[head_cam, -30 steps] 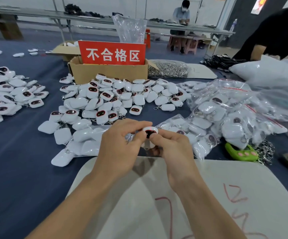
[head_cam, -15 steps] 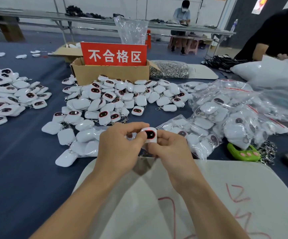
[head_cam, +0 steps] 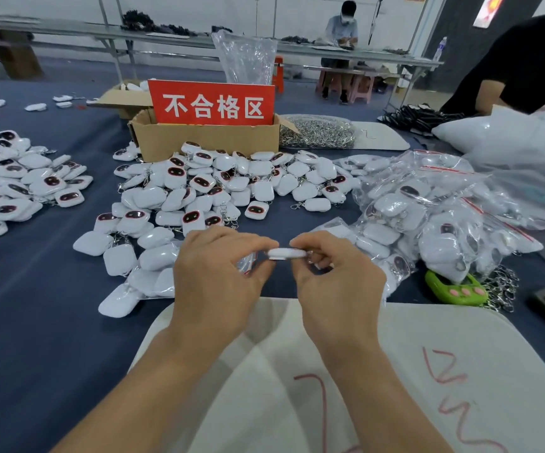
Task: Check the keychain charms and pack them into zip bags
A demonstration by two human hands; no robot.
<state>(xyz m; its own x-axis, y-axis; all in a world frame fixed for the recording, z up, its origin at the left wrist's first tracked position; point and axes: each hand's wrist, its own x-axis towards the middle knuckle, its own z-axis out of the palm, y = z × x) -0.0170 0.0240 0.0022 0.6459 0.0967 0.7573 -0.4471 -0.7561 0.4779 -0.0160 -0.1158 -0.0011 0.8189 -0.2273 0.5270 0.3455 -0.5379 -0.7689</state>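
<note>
Head view — charm (head_cam: 286,253) pinched between left hand (head_cam: 219,273), right hand (head_cam: 339,282).

Since half a second ago the charm (head_cam: 287,253) has tipped: its dark face, which looked up at me, is out of sight and I see only the white edge, level between my left hand (head_cam: 214,276) and right hand (head_cam: 336,282), now slightly further apart.

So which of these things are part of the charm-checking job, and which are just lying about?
Job: small white square charm pinched between left hand and right hand; loose pile of white charms; clear red-sealed zip bags of charms; cardboard box with red sign.
Lying about: green plastic gadget with pink buttons; clear bag of metal rings; black cords.
</note>
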